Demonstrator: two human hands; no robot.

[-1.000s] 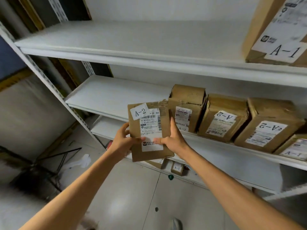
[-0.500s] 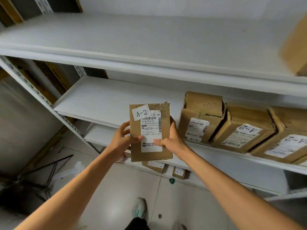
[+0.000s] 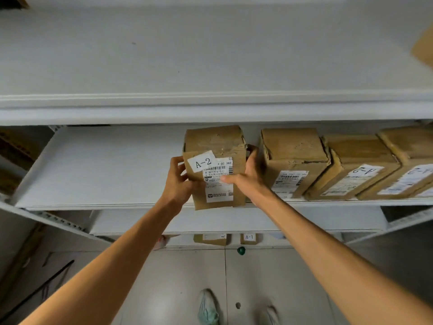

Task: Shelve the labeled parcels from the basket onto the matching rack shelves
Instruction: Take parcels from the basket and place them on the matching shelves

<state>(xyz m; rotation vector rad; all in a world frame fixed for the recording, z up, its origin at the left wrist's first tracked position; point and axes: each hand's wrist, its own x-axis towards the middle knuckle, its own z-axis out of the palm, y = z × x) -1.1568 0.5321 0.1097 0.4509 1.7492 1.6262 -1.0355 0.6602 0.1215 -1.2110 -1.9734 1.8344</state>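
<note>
White middle shelf point(image 3: 105, 170) before you; the A-2 parcel point(image 3: 214, 146) is at its front lip, beside other boxes point(image 3: 293, 156); your left hand point(image 3: 179, 177) and right hand point(image 3: 246, 181) clasp its sides; creased cardboard, probably light; hold the stiffer edges.

A white rack. The top shelf point(image 3: 210, 66) carries a brown box point(image 3: 424, 51), of which only a corner shows at far right. On the middle shelf point(image 3: 105, 165), three boxes point(image 3: 293, 156) point(image 3: 358, 160) point(image 3: 410, 148) stand packed side by side at right, labels facing out. Just left of them an A-2 parcel point(image 3: 215, 141) stands upright at the front edge, its base overhanging the lip, gripped by the left hand point(image 3: 180, 181) and right hand point(image 3: 248, 177). A lower shelf point(image 3: 234, 221) shows beneath.
</note>
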